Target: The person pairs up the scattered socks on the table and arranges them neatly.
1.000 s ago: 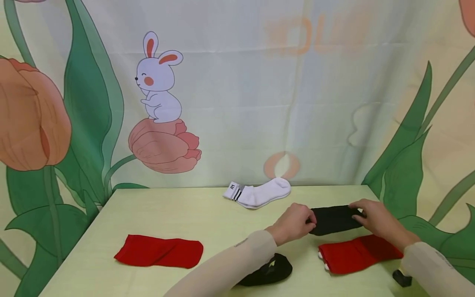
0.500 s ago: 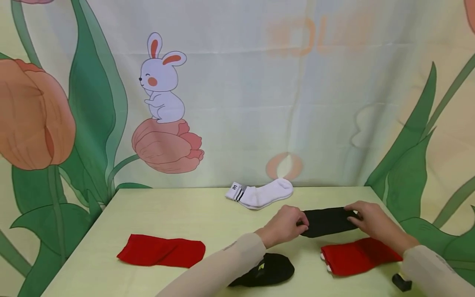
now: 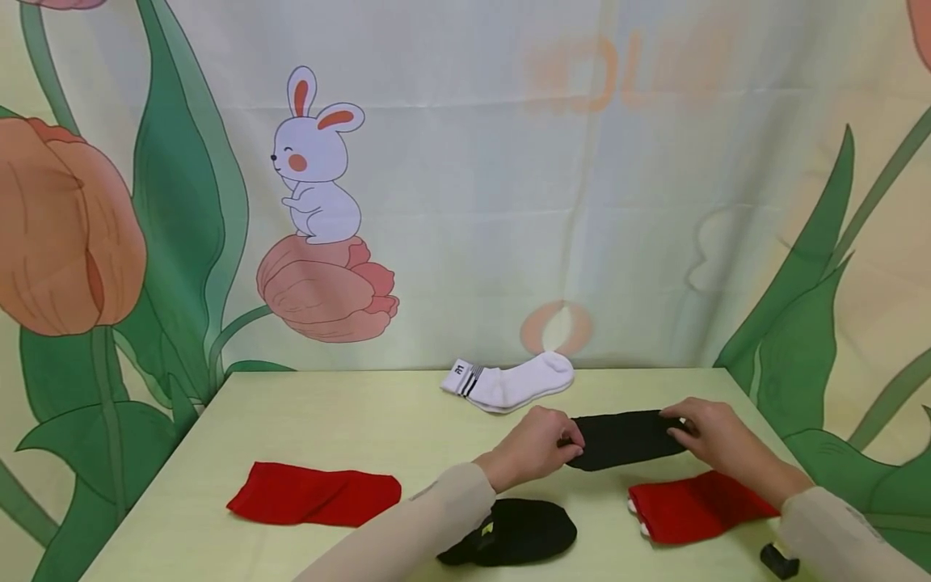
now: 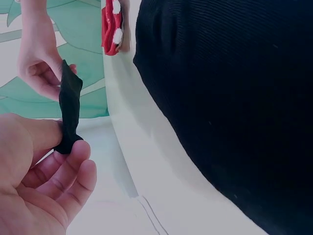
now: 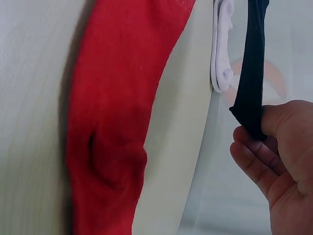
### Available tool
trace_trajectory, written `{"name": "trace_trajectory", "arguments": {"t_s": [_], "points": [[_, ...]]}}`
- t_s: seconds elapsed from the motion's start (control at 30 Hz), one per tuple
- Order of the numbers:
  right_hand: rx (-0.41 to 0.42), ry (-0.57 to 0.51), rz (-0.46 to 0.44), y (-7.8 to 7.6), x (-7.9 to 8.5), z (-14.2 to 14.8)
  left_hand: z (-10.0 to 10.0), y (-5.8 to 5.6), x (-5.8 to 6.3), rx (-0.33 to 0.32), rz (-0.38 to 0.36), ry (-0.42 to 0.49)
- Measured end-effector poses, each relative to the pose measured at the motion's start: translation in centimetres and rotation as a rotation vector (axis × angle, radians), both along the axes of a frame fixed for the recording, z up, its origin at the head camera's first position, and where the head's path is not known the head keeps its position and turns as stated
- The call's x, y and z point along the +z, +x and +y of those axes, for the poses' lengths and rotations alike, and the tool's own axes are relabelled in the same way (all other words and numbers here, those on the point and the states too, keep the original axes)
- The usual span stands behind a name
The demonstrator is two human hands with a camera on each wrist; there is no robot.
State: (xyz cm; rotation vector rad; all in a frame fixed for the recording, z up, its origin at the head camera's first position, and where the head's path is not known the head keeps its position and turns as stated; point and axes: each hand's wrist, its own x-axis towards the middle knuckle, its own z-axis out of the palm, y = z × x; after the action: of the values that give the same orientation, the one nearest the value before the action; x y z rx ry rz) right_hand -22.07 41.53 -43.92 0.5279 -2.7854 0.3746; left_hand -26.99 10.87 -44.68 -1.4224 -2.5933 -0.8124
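Stretched out flat between both hands, a black sock is held over the right side of the table. My left hand pinches one end between thumb and fingers, and my right hand pinches the other. In the left wrist view the held sock shows edge-on. A second black sock, with a small yellow-green mark, lies near the left forearm, which partly covers it. Below the right hand is a red sock with white bits at one end.
A white sock with dark stripes lies at the table's back edge, against the printed curtain. Another red sock is flat on the left. A small black object sits near the right sleeve.
Both hands have moved left and slightly down, carrying the stretched black sock away from above the right-hand red sock. The left forearm now uncovers more of the black sock lying on the table.
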Motion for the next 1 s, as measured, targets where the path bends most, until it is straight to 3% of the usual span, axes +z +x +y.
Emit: {"name": "trace_trajectory", "arguments": {"t_s": [0.33,1.0], "points": [[0.102,0.001,0.067,0.2,-0.1,-0.8,-1.9,0.3,0.1,0.004,-0.028,0.011],[0.116,0.005,-0.072,0.4,0.9,-4.6,-5.7,0.4,0.2,0.017,-0.043,0.013]]}}
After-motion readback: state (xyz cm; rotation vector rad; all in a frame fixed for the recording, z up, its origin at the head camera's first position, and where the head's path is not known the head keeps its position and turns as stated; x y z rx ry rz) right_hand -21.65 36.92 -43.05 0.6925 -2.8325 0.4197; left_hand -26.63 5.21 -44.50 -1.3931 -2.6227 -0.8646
